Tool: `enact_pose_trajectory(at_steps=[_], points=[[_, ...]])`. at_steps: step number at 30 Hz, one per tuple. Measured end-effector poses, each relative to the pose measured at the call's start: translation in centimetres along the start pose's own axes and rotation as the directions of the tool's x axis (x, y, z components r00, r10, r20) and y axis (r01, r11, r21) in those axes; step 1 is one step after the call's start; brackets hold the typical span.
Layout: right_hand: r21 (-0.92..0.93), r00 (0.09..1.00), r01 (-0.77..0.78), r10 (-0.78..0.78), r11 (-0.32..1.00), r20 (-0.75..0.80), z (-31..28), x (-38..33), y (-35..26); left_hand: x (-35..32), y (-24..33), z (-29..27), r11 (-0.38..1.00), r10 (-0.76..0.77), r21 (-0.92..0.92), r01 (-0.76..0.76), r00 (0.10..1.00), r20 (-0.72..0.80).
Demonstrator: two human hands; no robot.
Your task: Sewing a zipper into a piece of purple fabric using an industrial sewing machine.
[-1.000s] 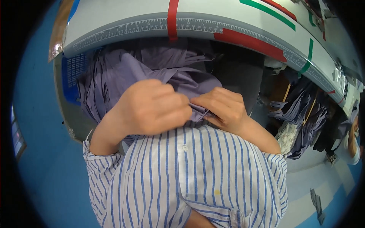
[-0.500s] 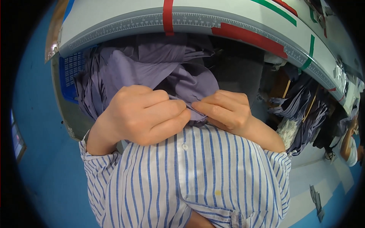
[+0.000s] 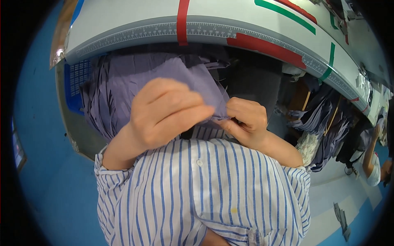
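Close in front of my chest, a piece of purple-grey cloth lies partly behind my hands. My right hand pinches its near edge between thumb and fingers. My left hand is curled shut, thumb and forefinger pressed together beside that edge. It is slightly blurred, and what its fingertips hold, if anything, does not show. Behind it, a thick stack of the same purple-grey cloth hangs in folds below the table edge.
A white table with a grey ruler edge and red and green tape runs across the front. A blue basket stands at left. More dark cloth hangs at right, near another person's arm. Scraps lie on the floor.
My left hand has risen slightly and come a little right, apart from its earlier grip near the cloth's edge. The cloth now lies flatter and more upright; my right hand still pinches it.
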State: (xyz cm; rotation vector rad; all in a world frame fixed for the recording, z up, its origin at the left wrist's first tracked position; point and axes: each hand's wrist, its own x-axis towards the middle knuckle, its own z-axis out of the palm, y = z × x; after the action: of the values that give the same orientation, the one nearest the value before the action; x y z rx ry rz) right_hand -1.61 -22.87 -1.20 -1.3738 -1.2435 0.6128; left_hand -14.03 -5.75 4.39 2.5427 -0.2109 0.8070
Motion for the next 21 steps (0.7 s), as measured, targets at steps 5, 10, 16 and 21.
enact_pose_trajectory(at_steps=[5,10,16,21], points=[[-0.036,1.000,-0.013,0.013,0.999,-0.001,0.1,-0.1,0.2,-2.3,2.0,0.2,0.974,-0.207,-0.081,0.209,0.978,0.037],[-0.032,0.999,0.044,-0.045,0.998,-0.025,0.3,0.2,0.0,-3.1,2.1,1.0,0.944,-0.314,-0.099,0.315,0.949,0.024],[-0.037,0.997,0.070,-0.071,0.997,-0.030,0.2,0.4,-0.3,-3.1,2.0,0.7,0.903,-0.376,-0.189,0.385,0.923,0.082],[-0.035,0.993,0.113,-0.115,0.993,-0.036,0.3,0.5,-0.4,-3.0,2.0,0.4,0.852,-0.433,-0.258,0.455,0.891,0.139]])
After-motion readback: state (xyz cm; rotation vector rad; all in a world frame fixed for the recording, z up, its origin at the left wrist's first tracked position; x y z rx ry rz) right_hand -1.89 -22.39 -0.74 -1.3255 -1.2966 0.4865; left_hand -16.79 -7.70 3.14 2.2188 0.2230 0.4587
